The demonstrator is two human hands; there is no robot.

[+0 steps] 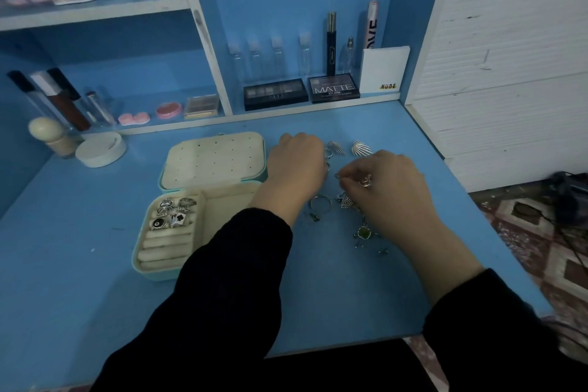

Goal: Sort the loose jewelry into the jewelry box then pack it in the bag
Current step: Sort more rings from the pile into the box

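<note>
right hand (388,181) gripping small silver piece (366,182) | left hand (299,165) curling over loose jewelry (363,233), grasp untellable | risk: piece slipping, skittering off counter (350,296)

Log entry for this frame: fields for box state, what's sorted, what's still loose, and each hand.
box: jewelry box open on the blue desk, lid laid back
sorted: rings in the upper ring rolls
loose: shell-shaped earrings, hoop, green-stone piece, right of the box
left hand: fingers curled downward; grip unclear
right hand: pinches a small silver piece
bag: not in view
</note>
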